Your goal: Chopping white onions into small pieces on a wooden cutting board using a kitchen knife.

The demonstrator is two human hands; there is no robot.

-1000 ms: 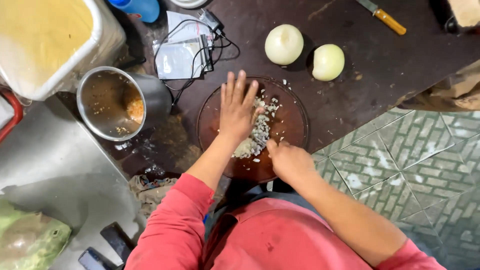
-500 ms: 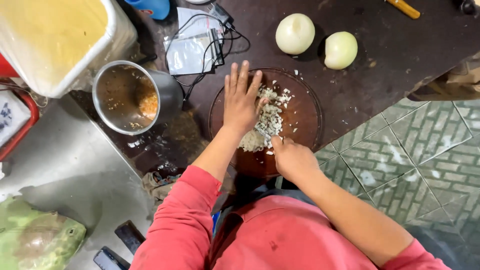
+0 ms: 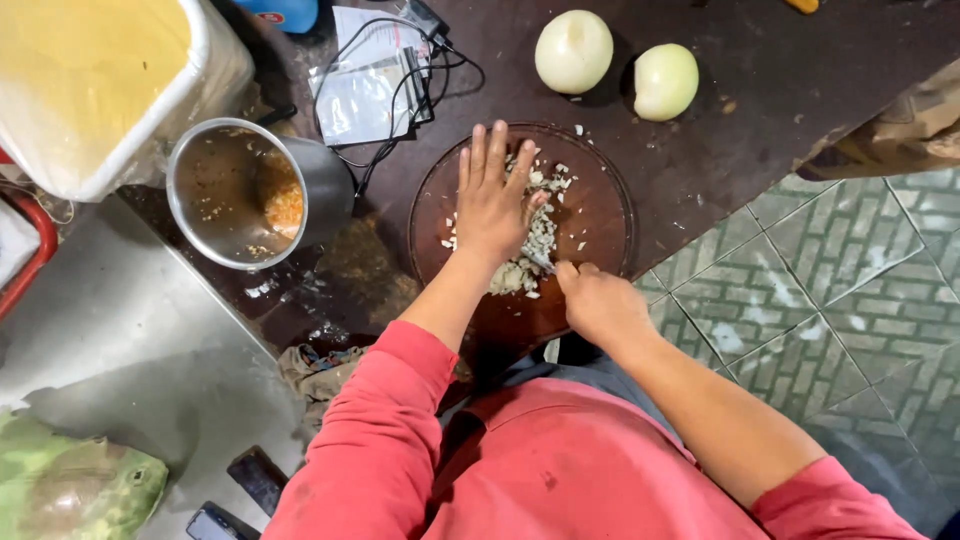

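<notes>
While on the round dark wooden board [image 3: 600, 215] | left hand [image 3: 493, 205] lay flat, released, over the chopped white onion [image 3: 528, 255] | right hand [image 3: 600, 305] stayed clenched on a knife handle at the board's near edge.

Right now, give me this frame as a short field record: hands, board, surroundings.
left hand: left hand flat, fingers spread, pressing down over the chopped onion
right hand: right hand closed in a grip on a knife, the blade mostly hidden under the left hand
surface: round wooden board on a dark table
beyond board: two peeled onions
left of board: metal pot with orange-brown residue, plastic pouch and black cable
</notes>
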